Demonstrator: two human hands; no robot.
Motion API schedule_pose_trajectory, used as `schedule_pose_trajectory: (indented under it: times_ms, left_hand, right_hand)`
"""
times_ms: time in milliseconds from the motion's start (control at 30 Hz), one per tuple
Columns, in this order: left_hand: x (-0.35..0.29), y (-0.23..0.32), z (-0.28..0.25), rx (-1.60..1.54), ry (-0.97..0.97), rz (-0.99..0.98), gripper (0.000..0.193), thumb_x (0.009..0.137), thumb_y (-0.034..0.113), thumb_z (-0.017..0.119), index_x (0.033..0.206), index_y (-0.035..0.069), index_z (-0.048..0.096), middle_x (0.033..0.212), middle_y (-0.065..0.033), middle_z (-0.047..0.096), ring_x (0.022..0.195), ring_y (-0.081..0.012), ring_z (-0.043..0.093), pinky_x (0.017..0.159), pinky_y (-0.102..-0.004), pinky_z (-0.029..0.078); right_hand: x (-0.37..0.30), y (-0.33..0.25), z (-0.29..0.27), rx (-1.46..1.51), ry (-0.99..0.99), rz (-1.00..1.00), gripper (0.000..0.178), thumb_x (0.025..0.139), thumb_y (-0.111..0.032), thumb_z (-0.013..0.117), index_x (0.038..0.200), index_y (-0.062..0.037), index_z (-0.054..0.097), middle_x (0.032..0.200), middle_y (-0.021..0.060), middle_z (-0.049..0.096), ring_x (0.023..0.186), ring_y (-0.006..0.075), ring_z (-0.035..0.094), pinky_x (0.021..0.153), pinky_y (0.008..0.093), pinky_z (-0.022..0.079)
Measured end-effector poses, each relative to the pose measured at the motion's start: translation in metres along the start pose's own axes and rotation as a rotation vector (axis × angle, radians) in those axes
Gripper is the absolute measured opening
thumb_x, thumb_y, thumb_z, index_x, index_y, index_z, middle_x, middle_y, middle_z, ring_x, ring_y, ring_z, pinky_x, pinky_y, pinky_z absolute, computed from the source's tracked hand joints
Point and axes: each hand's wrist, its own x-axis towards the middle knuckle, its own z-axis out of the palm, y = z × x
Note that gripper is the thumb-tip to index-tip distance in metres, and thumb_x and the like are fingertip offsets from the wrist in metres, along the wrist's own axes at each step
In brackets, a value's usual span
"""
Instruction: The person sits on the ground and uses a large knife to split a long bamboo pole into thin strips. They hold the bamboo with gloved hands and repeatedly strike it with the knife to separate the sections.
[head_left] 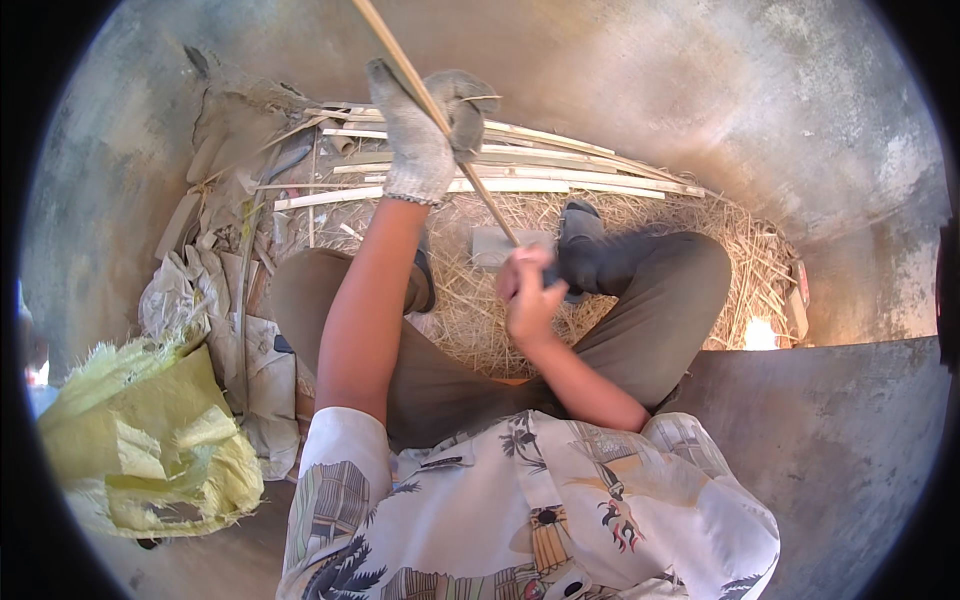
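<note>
My left hand [425, 130], in a grey-white knit glove, is closed around a long thin bamboo strip [400, 62]. The strip slants from the top of the view down to my bare right hand [533, 300], in front of my knees. A thin pale sliver [482, 97] sticks out by the gloved fingers. My right hand is closed at the strip's lower end, around a dark tool [551, 274]. Motion smears the tool, and its exact kind does not show. Just beyond my right hand lies a flat greyish block [490, 246] between my feet.
Several split bamboo strips [520, 180] lie across the floor beyond my feet. Straw-like shavings [470, 325] cover the ground between my legs and to the right [750, 260]. At my left are a torn yellow woven sack [150, 440] and crumpled sheets [270, 390]. Mottled walls rise around.
</note>
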Motion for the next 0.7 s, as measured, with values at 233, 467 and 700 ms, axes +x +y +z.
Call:
schedule_pose_trajectory:
  times_ms: [233, 467, 700]
  left_hand:
    - [-0.008, 0.003, 0.0, 0.015, 0.074, 0.044, 0.115, 0.076, 0.096, 0.011, 0.085, -0.005, 0.065, 0.043, -0.0019, 0.041, 0.037, -0.016, 0.038, 0.038, -0.0276, 0.031]
    - [-0.01, 0.011, -0.011, 0.007, 0.067, 0.286, 0.086, 0.082, 0.076, 0.055, 0.097, -0.008, 0.065, 0.055, -0.0038, 0.051, 0.05, -0.017, 0.05, 0.051, -0.0305, 0.045]
    - [-0.026, 0.042, 0.001, 0.164, -0.039, 0.295, 0.067, 0.082, 0.06, 0.071, 0.099, -0.005, 0.066, 0.055, -0.0018, 0.045, 0.05, -0.0162, 0.049, 0.05, -0.0329, 0.046]
  right_hand:
    - [0.01, 0.017, -0.006, -0.178, -0.097, 0.817, 0.034, 0.09, -0.024, 0.06, 0.064, -0.0146, 0.039, 0.05, -0.0009, 0.035, 0.037, 0.0129, 0.032, 0.036, 0.0328, 0.03]
    - [0.013, 0.017, -0.005, -0.109, -0.19, 0.862, 0.035, 0.091, -0.026, 0.062, 0.066, -0.0152, 0.04, 0.05, -0.0017, 0.035, 0.037, 0.0116, 0.032, 0.037, 0.0318, 0.028]
    - [0.018, 0.025, -0.013, -0.3, -0.149, 0.709, 0.029, 0.09, -0.024, 0.063, 0.069, -0.0116, 0.046, 0.049, -0.0017, 0.038, 0.036, 0.012, 0.036, 0.036, 0.0307, 0.03]
